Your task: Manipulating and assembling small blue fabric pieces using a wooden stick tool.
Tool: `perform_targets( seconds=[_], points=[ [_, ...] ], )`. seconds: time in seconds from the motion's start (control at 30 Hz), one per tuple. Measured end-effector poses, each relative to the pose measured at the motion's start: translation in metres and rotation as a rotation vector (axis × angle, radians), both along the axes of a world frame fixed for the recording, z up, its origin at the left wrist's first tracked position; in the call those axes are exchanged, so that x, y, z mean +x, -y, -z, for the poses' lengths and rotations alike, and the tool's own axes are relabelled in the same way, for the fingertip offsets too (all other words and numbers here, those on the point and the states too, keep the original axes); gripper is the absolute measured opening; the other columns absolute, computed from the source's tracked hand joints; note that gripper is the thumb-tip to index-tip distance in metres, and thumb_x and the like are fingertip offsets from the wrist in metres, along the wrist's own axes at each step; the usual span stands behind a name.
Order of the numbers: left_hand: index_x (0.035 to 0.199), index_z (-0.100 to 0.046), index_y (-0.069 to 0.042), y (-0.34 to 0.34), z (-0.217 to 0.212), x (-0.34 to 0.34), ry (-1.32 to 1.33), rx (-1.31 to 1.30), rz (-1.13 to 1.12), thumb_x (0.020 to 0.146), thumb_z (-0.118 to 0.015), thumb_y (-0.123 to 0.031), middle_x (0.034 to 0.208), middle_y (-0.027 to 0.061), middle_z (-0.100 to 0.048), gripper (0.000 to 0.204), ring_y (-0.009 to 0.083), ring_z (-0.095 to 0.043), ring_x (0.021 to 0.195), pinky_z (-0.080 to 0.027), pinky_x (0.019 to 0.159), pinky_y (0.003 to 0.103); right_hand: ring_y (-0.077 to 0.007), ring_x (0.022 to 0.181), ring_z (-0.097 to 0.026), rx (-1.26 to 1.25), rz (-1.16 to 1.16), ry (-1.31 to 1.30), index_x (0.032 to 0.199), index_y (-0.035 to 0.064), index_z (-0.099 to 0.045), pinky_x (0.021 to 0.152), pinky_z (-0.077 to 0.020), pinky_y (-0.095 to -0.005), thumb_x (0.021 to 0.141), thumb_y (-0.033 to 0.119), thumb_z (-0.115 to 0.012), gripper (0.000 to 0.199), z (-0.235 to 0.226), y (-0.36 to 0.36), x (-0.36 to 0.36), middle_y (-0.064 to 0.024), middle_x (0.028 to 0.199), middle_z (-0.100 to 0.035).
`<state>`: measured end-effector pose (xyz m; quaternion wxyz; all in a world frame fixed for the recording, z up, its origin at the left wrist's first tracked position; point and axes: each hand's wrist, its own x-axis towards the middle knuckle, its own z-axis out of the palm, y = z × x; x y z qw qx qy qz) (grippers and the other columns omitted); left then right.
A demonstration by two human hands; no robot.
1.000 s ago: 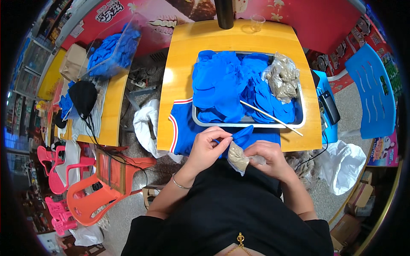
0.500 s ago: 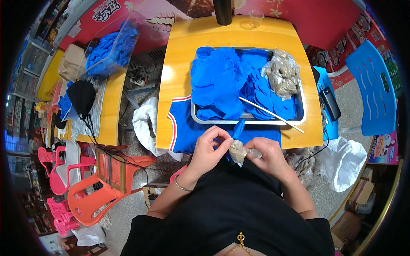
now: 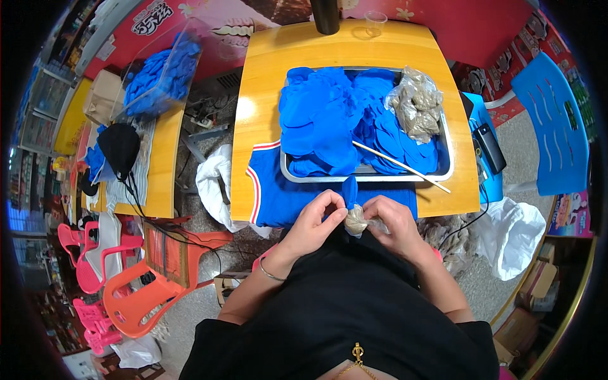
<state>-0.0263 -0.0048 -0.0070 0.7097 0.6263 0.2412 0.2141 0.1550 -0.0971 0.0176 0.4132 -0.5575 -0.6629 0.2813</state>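
My right fingers [image 3: 380,208] had just closed in, gripping the small bag [image 3: 356,223]; my left fingers [image 3: 332,220] pinched the blue piece [image 3: 350,190], bringing both together between my hands.

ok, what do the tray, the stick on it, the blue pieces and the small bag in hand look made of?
Tray: metal, probably stainless; silvery, reflective rim.
Stick: likely wood or bamboo; pale, matte.
Blue pieces: probably thin fabric; matte, soft folds, fibre unclear.
Small bag: likely clear plastic film; shiny, crinkled, tan contents showing through.
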Motion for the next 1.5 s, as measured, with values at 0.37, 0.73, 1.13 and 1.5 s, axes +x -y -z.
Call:
perform_targets(
  seconds=[0.37,0.73,1.13,1.5],
  points=[
    [0.091,-0.049,-0.003,0.009,0.006,0.007,0.004,-0.088,-0.146,0.089,-0.054,-0.01,0.078,-0.0025,-0.047,0.008,0.0025,-0.043,0.069,-0.037,0.058,0.018,-0.0138,0.082,-0.056,-0.29,0.11,-0.365,0.1,0.0012,-0.047,0.072,-0.0442,-0.0262,0.076,0.0,-0.057,0.026,0.009,0.009,-0.013,-0.0069,0.086,-0.056],
    [0.091,-0.05,-0.003,0.007,0.007,0.001,0.028,0.002,-0.093,0.087,-0.055,-0.008,0.078,0.0005,-0.049,0.008,0.0067,-0.046,0.069,-0.039,0.06,0.02,-0.0059,0.079,-0.054,-0.486,0.159,-0.563,0.096,0.0018,-0.054,0.07,-0.0426,-0.0213,0.077,0.001,-0.061,0.021,0.015,0.007,-0.008,-0.0009,0.087,-0.059],
    [0.095,-0.051,-0.002,0.008,0.007,0.0,0.058,-0.105,-0.072,0.089,-0.054,-0.009,0.083,-0.0009,-0.05,0.009,0.0046,-0.047,0.075,-0.04,0.065,0.019,-0.0222,0.092,-0.059,-0.158,0.082,-0.292,0.086,0.0009,-0.055,0.078,-0.0449,-0.0302,0.066,-0.003,-0.062,0.022,0.013,0.004,-0.014,-0.0131,0.098,-0.059],
    [0.096,-0.051,-0.002,0.013,0.002,0.003,0.089,-0.193,-0.108,0.089,-0.052,-0.004,0.084,-0.0007,-0.051,0.007,0.004,-0.048,0.077,-0.041,0.067,0.018,-0.0163,0.079,-0.056,-0.168,0.11,-0.502,0.084,0.0021,-0.05,0.071,-0.0439,-0.0266,0.069,0.001,-0.059,0.017,0.022,0.003,-0.015,-0.0098,0.089,-0.057]
  ],
)
